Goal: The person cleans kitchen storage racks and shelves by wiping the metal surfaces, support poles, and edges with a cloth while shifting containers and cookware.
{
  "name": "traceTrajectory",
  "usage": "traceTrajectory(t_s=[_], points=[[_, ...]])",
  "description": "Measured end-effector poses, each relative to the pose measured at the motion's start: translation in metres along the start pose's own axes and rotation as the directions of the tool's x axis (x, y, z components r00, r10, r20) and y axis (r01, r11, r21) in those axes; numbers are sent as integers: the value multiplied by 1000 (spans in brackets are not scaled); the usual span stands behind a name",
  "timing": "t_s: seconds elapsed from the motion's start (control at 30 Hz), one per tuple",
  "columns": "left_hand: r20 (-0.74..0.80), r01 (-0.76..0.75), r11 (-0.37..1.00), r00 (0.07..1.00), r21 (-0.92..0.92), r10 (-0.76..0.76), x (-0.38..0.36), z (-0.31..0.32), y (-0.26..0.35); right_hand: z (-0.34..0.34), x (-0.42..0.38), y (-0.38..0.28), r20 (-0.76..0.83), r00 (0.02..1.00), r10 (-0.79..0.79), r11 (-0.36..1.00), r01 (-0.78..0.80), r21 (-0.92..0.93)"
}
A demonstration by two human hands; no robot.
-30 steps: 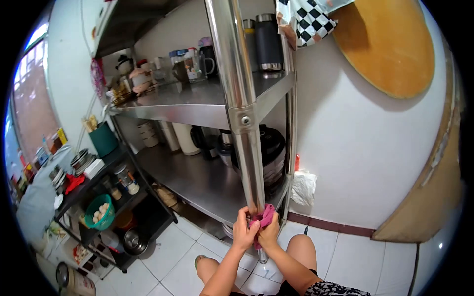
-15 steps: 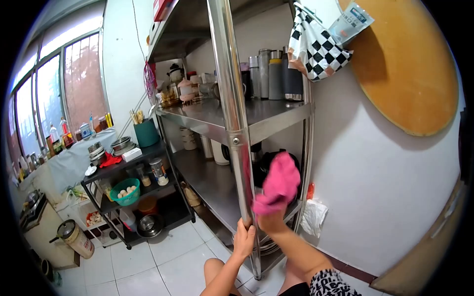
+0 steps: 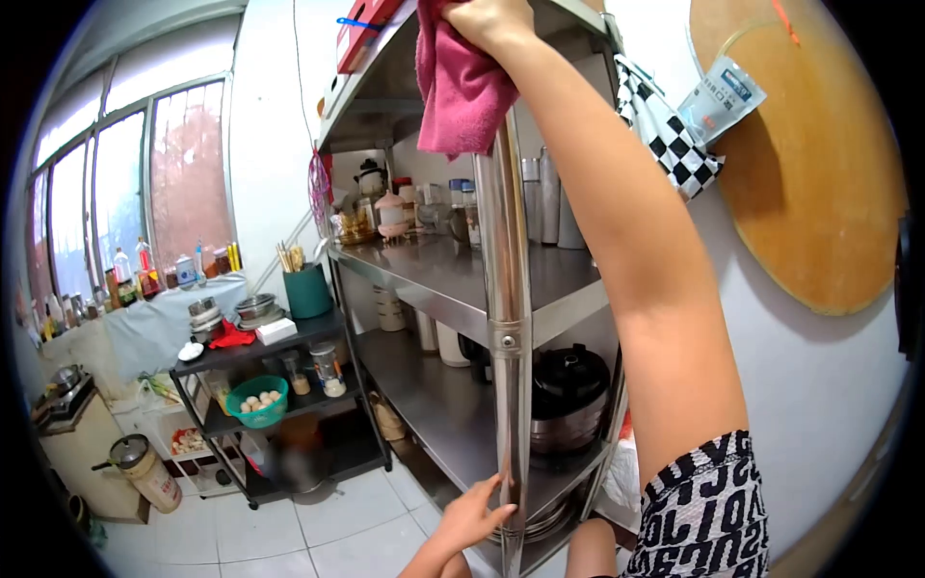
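Note:
A pink cloth (image 3: 462,91) hangs from my right hand (image 3: 491,21), which grips it high up against the front post of a metal shelf unit. My right arm crosses in front of the shelves. Low on the same steel post (image 3: 508,318), my left hand (image 3: 470,518) rests with its fingers apart, the fingertips at the metal. Behind the post, the middle shelf (image 3: 434,265) bears jars and bottles, and a black and silver cooker (image 3: 570,395) sits on the shelf below.
At left is a black cart (image 3: 352,409) with a green basket (image 3: 258,403) of eggs, pots and a green utensil holder (image 3: 306,291). A checkered bag (image 3: 674,144) and a round wooden board (image 3: 819,173) hang at right. A pressure cooker (image 3: 145,472) stands at far left.
My right hand has lifted the pink cloth from low on the post to near its top. My left hand has loosened its grasp and opened. The view has shifted.

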State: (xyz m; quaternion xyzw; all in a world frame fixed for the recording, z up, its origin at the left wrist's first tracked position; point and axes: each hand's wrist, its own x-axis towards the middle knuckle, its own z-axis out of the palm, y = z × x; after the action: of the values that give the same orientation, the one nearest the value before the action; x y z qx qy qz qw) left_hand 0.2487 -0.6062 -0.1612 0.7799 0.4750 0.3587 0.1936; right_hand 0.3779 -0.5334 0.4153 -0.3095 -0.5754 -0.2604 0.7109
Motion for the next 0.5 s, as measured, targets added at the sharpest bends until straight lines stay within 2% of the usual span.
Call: traceTrajectory(t_s=[0.03, 0.07, 0.1, 0.13, 0.17, 0.2, 0.27, 0.33, 0.37, 0.4, 0.43, 0.47, 0.5], points=[[-70, -108, 994, 992, 26, 110, -1, -6, -1, 0, -13, 6, -32, 999, 9, 998, -7, 62], [-171, -201, 979, 964, 36, 204, -2, -11, -4, -7, -27, 17, 87, 995, 38, 986, -52, 159], [-228, -186, 982, 958, -23, 176, -3, -18, 5, -22, -56, 18, 235, 971, 50, 931, -131, 340], [-284, -176, 982, 947, -74, 149, -5, -25, 14, -9, -83, 37, 47, 998, -52, 944, 33, 327], [-338, -193, 974, 930, -119, 143, -3, -27, 16, -11, -115, 41, -7, 1000, -26, 963, 26, 266], [-335, -195, 973, 931, -121, 145, 2, -30, 23, -24, -147, 42, 77, 997, -7, 971, -12, 239], [-528, -281, 957, 824, -71, 203, 3, -32, 39, -51, -207, 42, 239, 967, 92, 984, -125, 128], [-636, -336, 942, 730, -13, 251, 7, -28, 55, -64, -263, 55, 320, 938, 130, 972, -183, 144], [-665, -357, 932, 683, 55, 301, 7, -23, 58, -68, -295, 67, 317, 945, 85, 977, -141, 160], [-691, -383, 916, 630, 122, 355, 10, -16, 61, -69, -320, 86, 119, 963, -241, 936, 199, 291], [-722, -417, 897, 576, 145, 384, 11, -7, 62, -84, -332, 87, 87, 969, -232, 953, 208, 220], [-709, -424, 895, 588, 141, 390, 8, -1, 65, -104, -339, 94, 133, 952, -275, 951, 250, 182], [-692, -458, 869, 567, 186, 447, 6, 3, 69, -120, -350, 97, 106, 944, -311, 942, 292, 166]])
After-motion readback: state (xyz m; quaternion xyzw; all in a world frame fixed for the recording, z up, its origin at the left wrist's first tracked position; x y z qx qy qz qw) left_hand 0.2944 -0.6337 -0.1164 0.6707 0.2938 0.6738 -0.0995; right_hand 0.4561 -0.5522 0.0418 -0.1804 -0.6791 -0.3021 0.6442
